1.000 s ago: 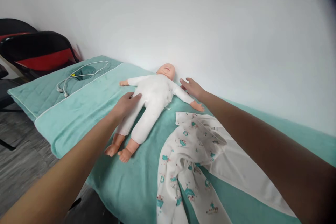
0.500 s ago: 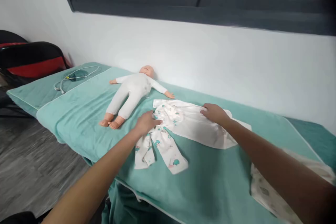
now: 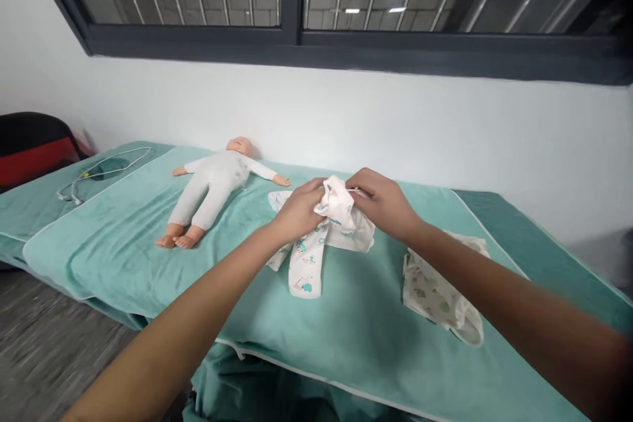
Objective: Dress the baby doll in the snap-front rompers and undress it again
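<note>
Held a small white suit (image 3: 340, 206) with little green pictures on it, all bunched up near the middle of the frame. Had the left hand (image 3: 299, 212) clamped on one side of the bunch and the right hand (image 3: 380, 203) clamped on the other side, pinching at an edge, with the fingers of both close together. Had a plain white part of the suit just under the bunch, and legs with pictures pointing to the bottom of the frame. Could not tell if resting on the green bed (image 3: 368, 323) down there or hanging just over it. Saw a doll (image 3: 217, 175) flat on its back on the bed, left of the middle, with head up near the white wall (image 3: 346, 119), arms out wide and feet toward the lower left. Saw another white cloth (image 3: 438, 293) lying crumpled right of the middle, partly hidden by the right arm. Spotted a white cord (image 3: 75, 198) on the bed at the left, and a black and red chair (image 3: 37, 148) at the far left edge. Had a dark window (image 3: 291, 39) with bars across the top.
</note>
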The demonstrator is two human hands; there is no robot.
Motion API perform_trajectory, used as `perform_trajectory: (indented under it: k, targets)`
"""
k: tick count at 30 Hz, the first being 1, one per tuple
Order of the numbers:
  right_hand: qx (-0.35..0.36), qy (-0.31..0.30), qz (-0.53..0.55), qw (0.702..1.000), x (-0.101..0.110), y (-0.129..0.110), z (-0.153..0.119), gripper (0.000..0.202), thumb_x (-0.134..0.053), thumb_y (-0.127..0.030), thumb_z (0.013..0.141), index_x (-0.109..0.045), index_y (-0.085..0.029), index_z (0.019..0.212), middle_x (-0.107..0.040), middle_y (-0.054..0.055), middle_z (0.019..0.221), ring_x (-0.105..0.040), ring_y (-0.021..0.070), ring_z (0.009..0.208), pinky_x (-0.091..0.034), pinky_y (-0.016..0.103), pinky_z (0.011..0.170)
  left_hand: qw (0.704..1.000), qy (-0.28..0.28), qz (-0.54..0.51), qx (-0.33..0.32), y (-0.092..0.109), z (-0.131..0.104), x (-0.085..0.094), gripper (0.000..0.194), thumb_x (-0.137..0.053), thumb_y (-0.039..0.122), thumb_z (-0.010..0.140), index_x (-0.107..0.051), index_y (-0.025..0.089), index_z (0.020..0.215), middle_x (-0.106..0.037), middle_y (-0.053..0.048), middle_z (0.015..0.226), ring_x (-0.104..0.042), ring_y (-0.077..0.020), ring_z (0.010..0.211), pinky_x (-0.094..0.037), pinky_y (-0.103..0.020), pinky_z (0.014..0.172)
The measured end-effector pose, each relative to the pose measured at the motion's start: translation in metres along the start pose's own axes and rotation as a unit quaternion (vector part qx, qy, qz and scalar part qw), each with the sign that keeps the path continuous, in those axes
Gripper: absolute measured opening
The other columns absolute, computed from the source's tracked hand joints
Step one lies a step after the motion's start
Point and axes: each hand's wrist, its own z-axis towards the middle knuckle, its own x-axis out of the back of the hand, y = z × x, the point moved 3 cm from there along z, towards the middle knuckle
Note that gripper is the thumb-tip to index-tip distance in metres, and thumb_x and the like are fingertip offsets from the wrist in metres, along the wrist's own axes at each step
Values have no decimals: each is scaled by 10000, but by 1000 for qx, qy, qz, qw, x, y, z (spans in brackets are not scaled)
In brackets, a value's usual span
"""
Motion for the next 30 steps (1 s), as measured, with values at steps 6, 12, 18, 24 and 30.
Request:
perform_trajectory:
  k: [6, 12, 18, 24, 30]
  targets:
    - [-43, 2, -50, 998, 48, -28, -23, 115, -567, -298, 891, -666, -251, 856, -671, 38, 918, -606, 201, 807, -463, 337, 752, 989, -50, 117, 79, 16, 20, 16, 219, -562, 275, 865, -545, 245, 1081, -707, -53, 978, -655, -261, 888, -449, -336, 785]
    - [-223, -37, 0, 974, 32, -13, -43, 379, -671, -473, 838, -641, -259, 1149, -703, 69, 1098, -653, 280, 916, -508, 405, 820, 968, 37, 214, 127, 44, 21, 35, 266, -480, 175, 869, -523, 228, 1126, -711, -107, 1014, -672, -322, 930, -445, -388, 822]
    - [-145, -84, 296, 940, -27, -30, -49, 599, -650, -492, 879, -505, -242, 1404, -594, 84, 1393, -547, 298, 1288, -421, 471, 1098, 975, 60, 68, 204, 57, 8, 37, 264, -466, 154, 872, -496, 198, 1131, -683, -95, 934, -653, -284, 925, -485, -399, 845]
    - [-165, 8, 443, 881, -70, -59, -49, 767, -785, -390, 774, -448, -253, 1449, -562, 83, 1435, -538, 282, 1312, -464, 450, 1082, 898, 2, -321, 300, 64, -18, 39, 306, -558, 251, 868, -519, 212, 1169, -642, -94, 1192, -668, -212, 954, -570, -325, 748]
    - [-226, 39, 517, 825, -68, -55, -42, 632, -724, -381, 807, -531, -255, 1395, -663, 58, 1319, -639, 305, 1192, -527, 474, 1008, 936, 61, -281, 205, 44, -41, 60, 468, -653, 326, 853, -546, 246, 1301, -573, -86, 1370, -564, -247, 1260, -509, -385, 1017]
